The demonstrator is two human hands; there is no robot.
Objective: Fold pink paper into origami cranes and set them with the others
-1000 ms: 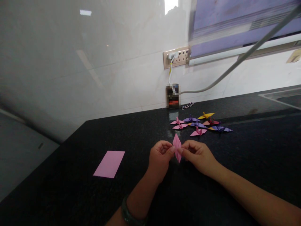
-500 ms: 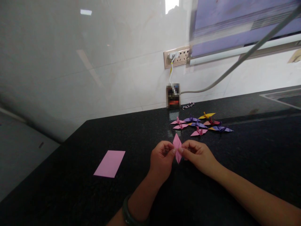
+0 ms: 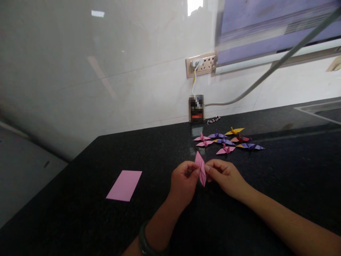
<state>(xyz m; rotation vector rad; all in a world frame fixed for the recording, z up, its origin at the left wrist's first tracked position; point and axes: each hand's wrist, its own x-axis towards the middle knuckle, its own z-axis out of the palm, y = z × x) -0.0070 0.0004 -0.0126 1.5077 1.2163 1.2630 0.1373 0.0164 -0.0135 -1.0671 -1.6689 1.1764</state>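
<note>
Black countertop point(image 3: 80, 209) below, left hand point(image 3: 184, 180) and right hand point(image 3: 227, 177) pinch folded pink paper point(image 3: 201, 171), its far side hidden

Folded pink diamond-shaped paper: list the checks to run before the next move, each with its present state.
1. Left hand pinching the folded pink diamond-shaped paper: ok.
2. Right hand gripping it firmly: cannot tell; fingertips are at its right edge.
3. Creases sharp: cannot tell, too small.
4. Flat pink four-sided paper sheet apart from both hands: ok, lying to their left.
5. Small pink, purple and yellow folded-paper cranes untouched by the hands: ok, grouped beyond them.
</note>
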